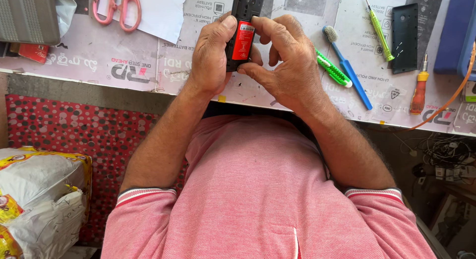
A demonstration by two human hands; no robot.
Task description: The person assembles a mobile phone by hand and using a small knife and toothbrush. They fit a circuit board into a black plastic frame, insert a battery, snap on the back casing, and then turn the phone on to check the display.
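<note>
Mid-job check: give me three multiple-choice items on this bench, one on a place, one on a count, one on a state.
1. Where are the pink scissors?
A. Far left on the table
B. In a hand
C. On the floor

2. How many screwdrivers lie on the table?
A. One
B. Two
C. Four

3. The red battery is:
A. Loose on the table
B. Against the black phone, which is gripped
C. Wrapped in paper

Answers:
1 A, they lie at the table's far left.
2 B, there is a green screwdriver and an orange screwdriver.
3 B, the left hand and right hand clasp the black phone.
</note>
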